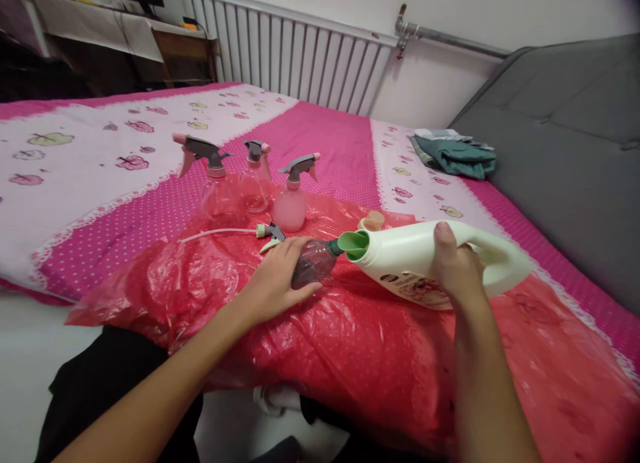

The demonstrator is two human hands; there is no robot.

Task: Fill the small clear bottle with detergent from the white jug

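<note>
My left hand (280,276) is wrapped round a clear dark-tinted bottle (316,263), tilted with its neck to the right. Fingers of my right hand (457,263) close on a large cream-white jug (400,253), tipped toward the bottle. A green spout (354,244) at the jug's mouth meets the bottle's neck; whether liquid flows there cannot be seen. Just behind my left hand lies a loose spray head (273,235) with a green collar and a long pale tube (220,232). A beige cap (373,220) sits behind the jug's mouth.
Three spray bottles with pink and grey heads stand at the back, among them a pink one (290,206). Red plastic sheeting (350,349) covers the bed's near part. Folded cloth (455,155) lies by the grey headboard (570,136). A radiator (295,49) runs behind the bed.
</note>
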